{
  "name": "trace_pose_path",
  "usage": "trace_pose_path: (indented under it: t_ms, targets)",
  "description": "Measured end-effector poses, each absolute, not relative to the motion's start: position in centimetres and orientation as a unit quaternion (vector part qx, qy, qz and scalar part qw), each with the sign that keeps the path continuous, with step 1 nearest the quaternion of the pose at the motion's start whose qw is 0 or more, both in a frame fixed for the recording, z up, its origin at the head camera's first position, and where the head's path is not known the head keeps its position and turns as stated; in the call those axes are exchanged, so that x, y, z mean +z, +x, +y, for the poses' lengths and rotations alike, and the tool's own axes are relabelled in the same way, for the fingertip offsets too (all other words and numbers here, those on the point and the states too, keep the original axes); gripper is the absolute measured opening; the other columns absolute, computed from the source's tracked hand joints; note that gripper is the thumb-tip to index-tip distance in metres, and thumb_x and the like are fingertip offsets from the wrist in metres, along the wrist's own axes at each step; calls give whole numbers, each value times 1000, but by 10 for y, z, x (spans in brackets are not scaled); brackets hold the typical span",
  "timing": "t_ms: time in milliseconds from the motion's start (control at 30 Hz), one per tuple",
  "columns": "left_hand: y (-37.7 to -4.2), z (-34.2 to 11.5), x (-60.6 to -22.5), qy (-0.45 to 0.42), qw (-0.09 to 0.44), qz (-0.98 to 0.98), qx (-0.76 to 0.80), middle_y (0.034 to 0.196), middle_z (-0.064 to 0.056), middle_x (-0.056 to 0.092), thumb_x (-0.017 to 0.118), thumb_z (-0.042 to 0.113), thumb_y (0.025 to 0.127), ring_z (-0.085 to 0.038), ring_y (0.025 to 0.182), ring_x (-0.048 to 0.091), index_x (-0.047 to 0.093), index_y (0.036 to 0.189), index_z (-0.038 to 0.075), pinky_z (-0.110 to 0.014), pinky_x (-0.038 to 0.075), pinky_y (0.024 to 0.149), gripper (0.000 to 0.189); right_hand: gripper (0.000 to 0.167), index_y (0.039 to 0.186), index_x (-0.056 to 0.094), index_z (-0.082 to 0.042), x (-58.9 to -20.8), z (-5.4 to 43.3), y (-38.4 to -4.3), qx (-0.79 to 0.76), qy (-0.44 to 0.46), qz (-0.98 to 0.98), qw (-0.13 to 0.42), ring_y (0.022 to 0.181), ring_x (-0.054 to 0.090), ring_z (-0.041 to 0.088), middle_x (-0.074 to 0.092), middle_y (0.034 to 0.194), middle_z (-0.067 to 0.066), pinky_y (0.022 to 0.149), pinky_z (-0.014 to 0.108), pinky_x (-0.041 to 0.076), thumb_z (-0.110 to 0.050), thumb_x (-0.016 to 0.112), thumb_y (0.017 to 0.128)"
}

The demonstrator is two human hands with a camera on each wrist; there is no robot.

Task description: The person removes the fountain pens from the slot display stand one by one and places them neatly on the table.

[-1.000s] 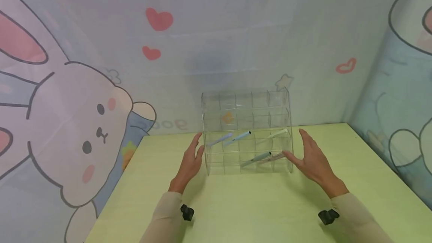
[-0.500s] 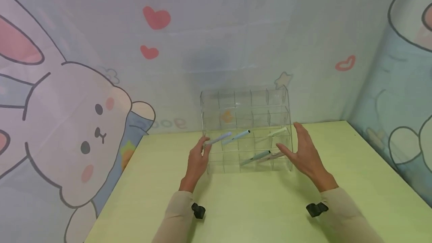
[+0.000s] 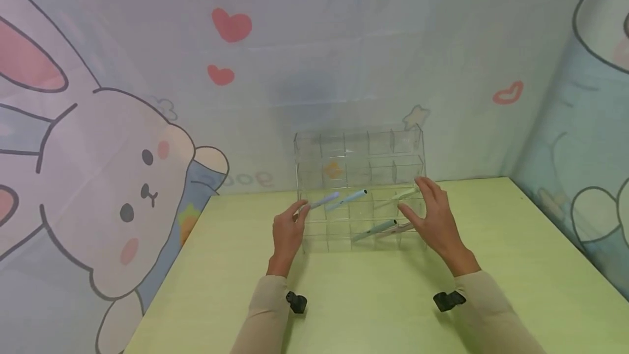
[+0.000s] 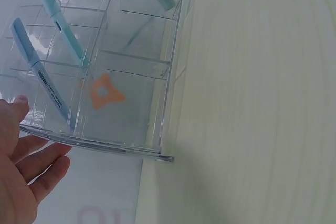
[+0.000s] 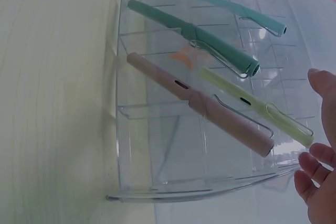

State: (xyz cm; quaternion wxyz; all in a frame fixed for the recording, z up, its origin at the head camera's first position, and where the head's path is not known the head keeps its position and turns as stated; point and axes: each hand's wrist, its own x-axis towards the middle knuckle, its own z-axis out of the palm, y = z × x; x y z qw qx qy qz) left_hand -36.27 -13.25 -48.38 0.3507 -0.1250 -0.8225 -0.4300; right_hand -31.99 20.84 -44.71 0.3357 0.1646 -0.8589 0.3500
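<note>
A clear acrylic pen rack (image 3: 336,243) with divided compartments stands upright at the back of the table. Several capped pens lie slanted in it: a lilac-blue pen (image 3: 325,200), a light blue pen (image 3: 347,200) and a pale green pen (image 3: 404,194) above, a dark green pen (image 3: 374,230) and a pink pen (image 5: 226,119) lower down. My left hand (image 3: 288,232) grips the rack's left side panel, thumb inside and fingers outside in the left wrist view. At the right side panel, my right hand (image 3: 439,226) has its thumb and fingers spread around the edge.
The rack stands on a pale yellow-green table (image 3: 363,299). Close behind it hangs a cloth backdrop (image 3: 314,53) printed with hearts and a rabbit. A small black wrist camera (image 3: 297,302) sits by the left sleeve, another wrist camera (image 3: 449,301) by the right.
My left hand has moved right and its thumb and fingers have closed on the rack's left side. The right hand has moved left toward the right side. The rack and pens look unmoved.
</note>
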Motion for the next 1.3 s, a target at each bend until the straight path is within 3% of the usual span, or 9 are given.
trace_pose_path:
  t_ms: [167,300,400,667,833,967,1067,1167,1300]
  targets:
    - [-363,-130,-485,-120,363,-811,-444,97,-16,75,67,23,98,-32,81,74,78,108,10,-32,49,46,20,70,151,37,-1,-442,204,-323,346,148,-862,339,108,53,40,39,146,23,77,55,47,-26,72,95]
    - [-362,-129,-485,-111,361,-809,-451,100,-12,75,68,22,98,-28,83,74,79,107,10,-34,52,51,19,68,150,39,-1,-437,201,-325,338,137,-861,355,81,52,29,47,138,23,58,41,41,-25,72,95]
    - [-361,-129,-486,-103,362,-808,-452,100,-10,76,69,23,97,-25,81,74,80,107,11,-33,52,53,19,66,148,41,1,-435,199,-326,333,125,-861,364,70,47,22,54,129,22,52,35,35,-24,72,95]
    - [-359,-126,-486,-93,353,-807,-464,99,-11,76,68,24,98,-22,63,72,80,108,13,-25,35,43,18,67,146,44,4,-432,194,-330,333,91,-869,353,56,48,16,66,112,18,42,31,33,-31,71,96]
    - [-361,-127,-487,-102,366,-800,-465,101,-10,76,69,22,97,-25,76,75,80,106,13,-28,47,49,17,67,145,44,4,-431,193,-334,332,76,-880,332,50,45,19,67,112,19,40,33,33,-32,70,96]
    - [-362,-128,-490,-112,368,-794,-470,105,-9,75,68,21,98,-26,91,73,79,106,13,-37,57,61,16,67,145,44,4,-430,194,-333,327,61,-894,301,56,57,29,66,115,26,40,34,35,-35,69,97]
    - [-361,-128,-490,-118,364,-790,-479,107,-10,75,67,21,98,-27,94,72,79,108,12,-44,58,69,17,65,144,46,4,-431,194,-334,315,58,-908,269,52,55,27,67,88,23,39,34,34,-36,66,98]
    - [-361,-128,-490,-118,359,-788,-486,107,-11,75,67,20,99,-29,95,72,78,108,11,-46,58,73,18,60,142,48,5,-432,195,-335,309,57,-915,253,44,43,20,56,63,11,40,34,31,-34,65,99]
    - [-360,-126,-488,-115,353,-790,-488,108,-12,74,67,20,99,-30,95,72,78,109,10,-46,58,72,18,55,141,50,4,-435,195,-337,316,55,-912,258,42,37,16,49,53,5,40,34,30,-28,66,99]
